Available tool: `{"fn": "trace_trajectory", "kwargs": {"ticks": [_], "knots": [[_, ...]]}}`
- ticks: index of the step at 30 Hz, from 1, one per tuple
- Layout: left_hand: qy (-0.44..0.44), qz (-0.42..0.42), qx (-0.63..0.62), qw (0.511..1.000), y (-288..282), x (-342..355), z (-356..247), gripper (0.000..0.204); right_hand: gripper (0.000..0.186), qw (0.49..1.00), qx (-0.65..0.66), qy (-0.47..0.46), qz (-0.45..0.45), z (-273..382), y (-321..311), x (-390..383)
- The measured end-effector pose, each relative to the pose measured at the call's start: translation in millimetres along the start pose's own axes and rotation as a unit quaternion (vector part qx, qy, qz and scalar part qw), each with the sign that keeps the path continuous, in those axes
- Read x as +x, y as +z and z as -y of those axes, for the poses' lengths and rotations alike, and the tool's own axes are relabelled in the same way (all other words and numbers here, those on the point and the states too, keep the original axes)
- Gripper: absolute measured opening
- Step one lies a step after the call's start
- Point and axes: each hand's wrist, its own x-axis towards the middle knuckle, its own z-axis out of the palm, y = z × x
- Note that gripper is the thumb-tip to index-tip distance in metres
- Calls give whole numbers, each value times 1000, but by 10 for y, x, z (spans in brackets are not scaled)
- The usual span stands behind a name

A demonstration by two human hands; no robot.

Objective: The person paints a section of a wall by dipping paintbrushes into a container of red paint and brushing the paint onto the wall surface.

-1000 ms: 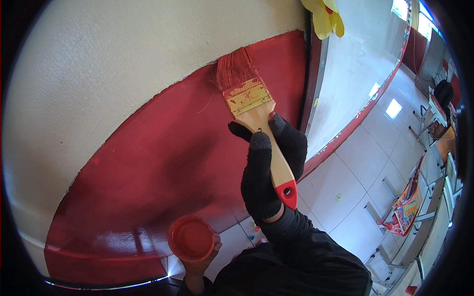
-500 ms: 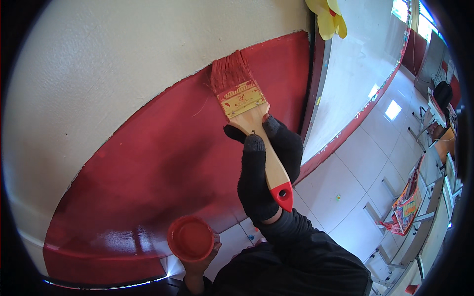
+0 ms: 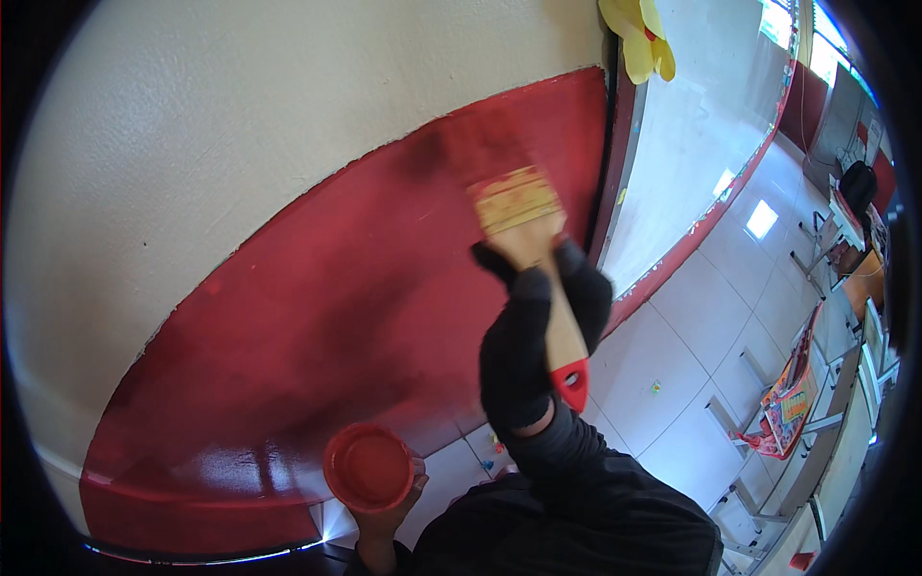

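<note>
Wrapped round the wooden handle of a wide paintbrush (image 3: 523,216), my right hand (image 3: 533,326) wears a dark glove with grey fingertips. The brush's red bristles, smeared by motion, lie against the red lower part of the wall (image 3: 317,288), below the cream upper part (image 3: 221,115). Low in the view, my bare left hand (image 3: 408,494) holds a small round cup of red paint (image 3: 370,468) from its right side. The cup is upright enough that its inside shows; most of the left fingers are behind it.
Right of the red area stand a dark frame edge (image 3: 615,173) and a glossy white panel (image 3: 691,144) with a yellow paper flower (image 3: 642,38). A pale tiled floor (image 3: 663,355) stretches right, toward desks and a chair (image 3: 788,403) with colourful items.
My right hand has moved the paintbrush rightward and slightly down along the red wall, away from the cream border. My left hand and the cup have hardly moved.
</note>
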Motion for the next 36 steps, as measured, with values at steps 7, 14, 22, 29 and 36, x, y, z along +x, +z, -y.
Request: {"fn": "trace_trajectory", "kwargs": {"ticks": [7, 14, 22, 29, 36], "knots": [[-14, 20, -37, 999, 8, -21, 18, 72, 25, 990, 110, 25, -89, -195, -35, 473], [-12, -39, 4, 999, 75, -5, 48, 70, 23, 998, 46, 10, 35, -133, -94, 236], [-27, -32, -41, 998, 128, -16, 32, 69, 26, 991, 83, 4, -103, -322, -153, 603], [-18, -21, -30, 999, 115, -1, 59, 65, 25, 997, 60, 24, 37, -251, -199, 338], [13, -15, 9, 1000, 153, -8, 55, 68, 27, 989, 116, 30, -87, -368, -257, 695]]}}
